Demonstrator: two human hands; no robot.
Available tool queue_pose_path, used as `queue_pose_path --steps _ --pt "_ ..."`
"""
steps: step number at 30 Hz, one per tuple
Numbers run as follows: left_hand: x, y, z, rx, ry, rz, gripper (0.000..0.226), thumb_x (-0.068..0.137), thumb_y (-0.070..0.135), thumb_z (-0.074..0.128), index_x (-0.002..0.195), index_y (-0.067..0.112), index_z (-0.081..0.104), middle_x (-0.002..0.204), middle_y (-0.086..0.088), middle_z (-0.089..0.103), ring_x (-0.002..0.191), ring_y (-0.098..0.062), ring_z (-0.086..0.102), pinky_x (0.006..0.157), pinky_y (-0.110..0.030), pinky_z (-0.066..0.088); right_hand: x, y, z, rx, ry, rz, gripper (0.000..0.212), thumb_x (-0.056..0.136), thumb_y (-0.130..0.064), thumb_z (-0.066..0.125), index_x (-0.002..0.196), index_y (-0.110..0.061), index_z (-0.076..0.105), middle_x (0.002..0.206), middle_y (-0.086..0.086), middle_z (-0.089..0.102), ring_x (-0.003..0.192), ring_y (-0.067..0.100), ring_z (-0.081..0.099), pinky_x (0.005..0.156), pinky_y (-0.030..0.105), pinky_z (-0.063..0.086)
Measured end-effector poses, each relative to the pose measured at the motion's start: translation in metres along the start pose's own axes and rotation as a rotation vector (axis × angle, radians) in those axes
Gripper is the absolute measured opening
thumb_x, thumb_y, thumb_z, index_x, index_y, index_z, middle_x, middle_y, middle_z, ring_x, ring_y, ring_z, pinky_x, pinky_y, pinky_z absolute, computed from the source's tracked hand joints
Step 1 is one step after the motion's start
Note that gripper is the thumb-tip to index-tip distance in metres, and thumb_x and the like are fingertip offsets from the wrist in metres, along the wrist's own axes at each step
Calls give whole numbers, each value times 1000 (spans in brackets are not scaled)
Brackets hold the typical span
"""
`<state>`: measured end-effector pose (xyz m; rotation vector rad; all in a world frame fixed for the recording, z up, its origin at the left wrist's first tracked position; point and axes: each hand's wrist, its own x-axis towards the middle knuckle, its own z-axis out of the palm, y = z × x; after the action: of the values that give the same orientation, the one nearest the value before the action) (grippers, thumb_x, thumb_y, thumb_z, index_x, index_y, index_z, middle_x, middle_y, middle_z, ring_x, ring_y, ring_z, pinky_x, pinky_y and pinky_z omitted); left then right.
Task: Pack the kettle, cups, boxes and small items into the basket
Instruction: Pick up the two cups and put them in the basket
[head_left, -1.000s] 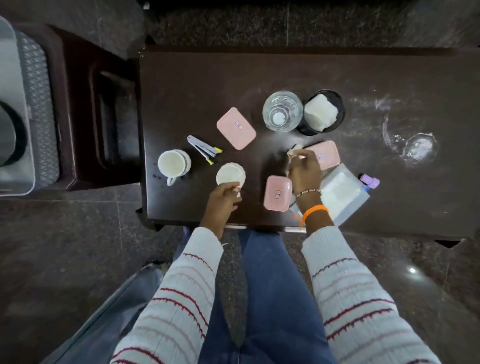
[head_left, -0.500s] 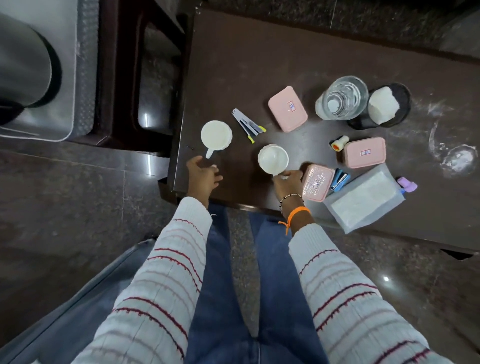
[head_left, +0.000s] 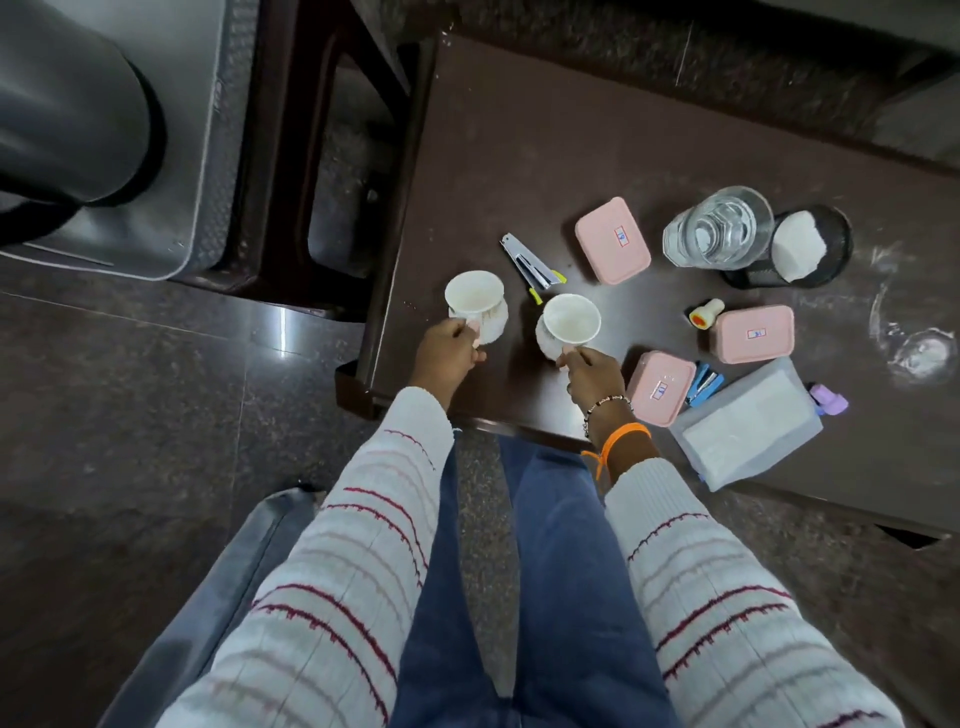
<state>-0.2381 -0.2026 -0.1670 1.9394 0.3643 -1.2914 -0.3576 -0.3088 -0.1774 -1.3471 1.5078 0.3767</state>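
At far left the grey basket (head_left: 208, 171) sits on a dark stool, well apart from the surface (head_left: 545, 156), with the dark kettle (head_left: 67, 104) already standing inside it. Moving right, the left hand (head_left: 447, 358) has its grip closed on the handle of the left cup (head_left: 475, 304), near the surface's left edge; whether that cup is lifted or resting cannot be told. Just beside it, the right hand (head_left: 592, 374) pinches the handle of the right cup (head_left: 569, 322) in the same way. A nail clipper (head_left: 530, 262) lies between and just behind the two cups.

Further right lie three pink boxes: one behind (head_left: 613, 240), one by the right wrist (head_left: 660, 387), one further right (head_left: 754, 333). Near them are a small yellow-capped item (head_left: 705, 314), a blue stapler (head_left: 704, 383), a clear pouch (head_left: 748, 428), a purple item (head_left: 828, 400), a glass (head_left: 719, 228) and a black mesh holder (head_left: 810, 244).

The risks, as I judge them: both cups hang from thin handles by fingertips only, so a cup could swing or slip on the carry over the gap of hard floor to the basket. Two cups moving together could knock each other, or strike the kettle when set down. The right forearm could also nudge the nearest pink box off the front edge.
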Motion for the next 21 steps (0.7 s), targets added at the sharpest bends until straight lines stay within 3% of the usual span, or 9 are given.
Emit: queue_pose_path --steps 2,5,9,11,14,17,21 --pt "-10 0 -8 -30 35 22 26 95 12 45 112 -1 60 85 -8 56 60 -9 51 62 -19 45 -7 -13 3 -17 -36 4 39 88 -14 50 50 -23 51 60 6 47 58 21 39 55 26 29" --pt "-29 -3 -23 -77 51 58 19 94 13 48 100 3 63 88 -7 56 64 -7 51 57 -10 46 -23 -33 11 -60 -83 -38 40 88 -14 49 49 -23 51 58 0 45 55 15 38 56 25 30" --pt "-60 -2 -57 -135 85 164 24 94 15 48 73 17 59 72 1 55 66 -10 50 71 -23 45 -54 -64 29 -91 -85 -189 38 89 -14 49 52 -21 54 68 6 54 72 24 45 68 29 36" --pt "-75 0 -78 -191 117 199 26 95 17 48 72 24 59 71 5 56 66 -7 50 66 -16 45 -70 -82 40 -101 -87 -279 31 90 -15 49 60 -16 58 68 5 56 71 24 47 70 28 36" --pt "-94 6 -113 -289 163 244 22 94 17 49 76 20 61 66 7 55 60 -4 47 54 -6 40 -94 -110 60 -89 -101 -405 28 92 -14 48 67 -14 60 56 -7 48 57 13 43 68 26 34" --pt "-108 16 -143 -394 206 295 25 94 13 49 73 19 62 62 11 56 59 -2 46 60 -11 41 -111 -141 78 -78 -111 -526 28 93 -13 48 68 -12 61 53 -12 45 52 4 41 58 25 34" --pt "-111 31 -186 -416 317 373 25 93 14 50 72 21 62 79 2 60 69 -8 49 61 -10 42 -128 -190 107 -126 -135 -687 28 93 -13 47 73 -5 66 57 -9 49 56 6 43 55 22 32"
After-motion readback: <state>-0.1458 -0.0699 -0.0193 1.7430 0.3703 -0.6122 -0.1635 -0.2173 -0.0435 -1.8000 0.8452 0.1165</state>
